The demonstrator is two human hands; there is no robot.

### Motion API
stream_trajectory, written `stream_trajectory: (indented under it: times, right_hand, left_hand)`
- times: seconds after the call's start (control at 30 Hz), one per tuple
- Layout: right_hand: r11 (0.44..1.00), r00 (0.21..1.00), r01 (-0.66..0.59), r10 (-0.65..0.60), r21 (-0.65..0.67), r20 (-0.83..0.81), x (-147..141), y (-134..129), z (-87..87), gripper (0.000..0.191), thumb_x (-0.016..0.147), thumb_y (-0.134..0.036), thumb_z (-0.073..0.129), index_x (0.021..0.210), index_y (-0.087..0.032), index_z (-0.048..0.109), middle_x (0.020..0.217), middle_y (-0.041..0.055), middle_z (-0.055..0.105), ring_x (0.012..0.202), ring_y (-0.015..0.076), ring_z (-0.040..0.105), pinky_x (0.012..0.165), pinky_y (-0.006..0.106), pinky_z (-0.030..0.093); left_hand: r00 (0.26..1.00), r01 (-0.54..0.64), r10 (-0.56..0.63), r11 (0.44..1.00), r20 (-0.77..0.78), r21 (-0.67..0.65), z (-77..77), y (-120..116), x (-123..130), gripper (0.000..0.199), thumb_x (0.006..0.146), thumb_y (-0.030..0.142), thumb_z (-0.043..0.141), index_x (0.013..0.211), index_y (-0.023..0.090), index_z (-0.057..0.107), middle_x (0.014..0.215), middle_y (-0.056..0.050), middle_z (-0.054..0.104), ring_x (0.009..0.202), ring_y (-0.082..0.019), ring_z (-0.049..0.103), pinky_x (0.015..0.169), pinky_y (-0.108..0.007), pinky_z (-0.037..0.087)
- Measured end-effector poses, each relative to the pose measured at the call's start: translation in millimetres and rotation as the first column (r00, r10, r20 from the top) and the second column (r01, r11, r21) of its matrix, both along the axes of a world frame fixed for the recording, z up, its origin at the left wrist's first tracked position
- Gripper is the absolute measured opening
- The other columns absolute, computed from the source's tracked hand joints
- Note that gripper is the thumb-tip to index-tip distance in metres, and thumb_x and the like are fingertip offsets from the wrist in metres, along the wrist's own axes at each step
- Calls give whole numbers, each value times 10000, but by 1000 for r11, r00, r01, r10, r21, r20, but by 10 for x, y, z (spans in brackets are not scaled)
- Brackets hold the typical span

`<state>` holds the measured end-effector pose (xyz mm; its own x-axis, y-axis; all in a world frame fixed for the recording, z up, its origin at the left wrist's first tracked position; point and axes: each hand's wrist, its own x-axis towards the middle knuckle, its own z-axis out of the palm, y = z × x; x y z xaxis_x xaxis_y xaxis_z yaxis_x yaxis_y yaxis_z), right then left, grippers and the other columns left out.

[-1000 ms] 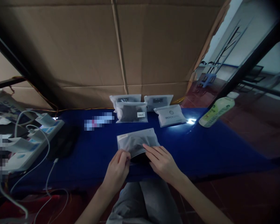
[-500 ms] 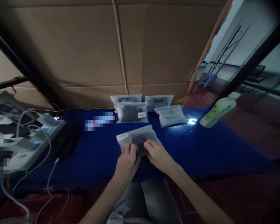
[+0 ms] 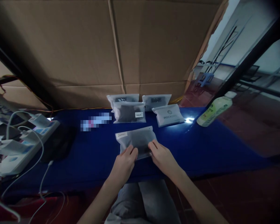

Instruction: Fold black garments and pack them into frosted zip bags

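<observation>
Frosted pouch [image 3: 136, 140] lies flat on the blue worktop [image 3: 200, 149], near its front edge, with both hands at its near side. The film looks thin and limp, and the dark filling seen through it looks soft, so the pouch should weigh little and bend easily. Its smooth surface may slip under dry skin. The surest hold would likely be a pinch on the near edge at either corner, or a grip on the filling through the film.

A small white label [image 3: 121, 135] sits at the far left corner. The left hand [image 3: 123, 165] is at the near left of the pouch, its fingers [image 3: 132, 152] bent and lying on the film. The right hand [image 3: 163, 158] is at the near right corner, its fingers [image 3: 154, 146] curved over the edge. Both sets of fingers are curled toward the pouch and touch it, but I cannot tell whether they pinch it or only press on it.

Beyond it, four more pouches [image 3: 129, 112] sit in a loose cluster, and a green-labelled plastic bottle [image 3: 216, 109] lies tilted on its side to the right. A white power strip [image 3: 30, 146] with cables lies to the left.
</observation>
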<state>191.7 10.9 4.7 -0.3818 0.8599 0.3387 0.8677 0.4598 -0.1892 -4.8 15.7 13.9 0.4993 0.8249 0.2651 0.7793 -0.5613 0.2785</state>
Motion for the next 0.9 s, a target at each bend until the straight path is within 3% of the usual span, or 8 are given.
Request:
stream_trajectory:
  times: [0.13,0.23,0.33,0.43,0.5,0.63,0.77,0.9]
  right_hand:
    - [995,996,86,-86,52,10,12,51,-86,205,849,-25,418,962,-177,496,898,71,559,766,204,574,644,300,470]
    - [996,997,77,-77,48,0,77,-57,72,173,873,-107,482,1025,-179,521,1017,115,579,919,256,586,755,378,495]
    - [997,994,3,5,74,-106,36,-239,229,266,871,-176,529,1136,-197,536,1184,138,560,1116,294,537,891,455,477]
    - [986,985,-73,96,149,-146,-236,-353,209,255,879,-178,536,1128,-195,587,1174,127,592,1134,279,533,957,470,456]
    - [973,979,-112,143,201,-148,-495,-360,104,232,892,-159,530,1105,-194,616,1124,108,629,1107,256,549,996,463,438]
    - [954,968,-135,185,268,-168,-889,-304,-120,198,914,-129,501,1047,-181,639,1018,74,669,1037,217,573,1039,439,410]
    - [935,963,-163,221,316,-157,-954,-277,-171,142,916,-142,506,909,-184,642,960,50,674,972,201,580,1039,422,413]
    - [914,964,-231,261,335,-46,-874,-266,-132,178,922,-118,481,902,-195,639,996,37,675,975,194,570,1063,435,398]
  left_hand:
    - [999,0,-3,998,53,67,37,-51,-53,167,905,126,423,762,203,462,755,10,538,582,-116,505,516,-222,378]
    - [978,-158,144,984,149,84,86,-145,-267,266,883,434,573,773,207,487,727,19,551,578,-124,531,524,-228,386]
    - [897,-383,386,922,213,-56,99,-250,-492,326,897,526,501,802,217,542,677,19,577,576,-143,573,521,-230,388]
    - [839,-486,526,839,138,-244,63,-310,-577,367,938,478,407,726,224,566,571,22,578,523,-154,587,478,-232,341]
    - [831,-480,541,816,131,-323,31,-323,-549,381,926,473,416,678,222,559,528,25,569,493,-153,579,467,-232,328]
    - [826,-368,498,832,265,-416,1,-324,-457,359,908,459,433,701,213,593,605,19,629,552,-141,600,533,-221,403]
    - [816,-336,489,835,307,-436,12,-330,-438,331,888,433,451,726,209,632,683,0,672,634,-159,632,591,-238,442]
    - [831,-369,483,850,276,-377,-6,-360,-398,307,896,384,437,729,209,627,670,-5,665,591,-162,618,562,-253,427]
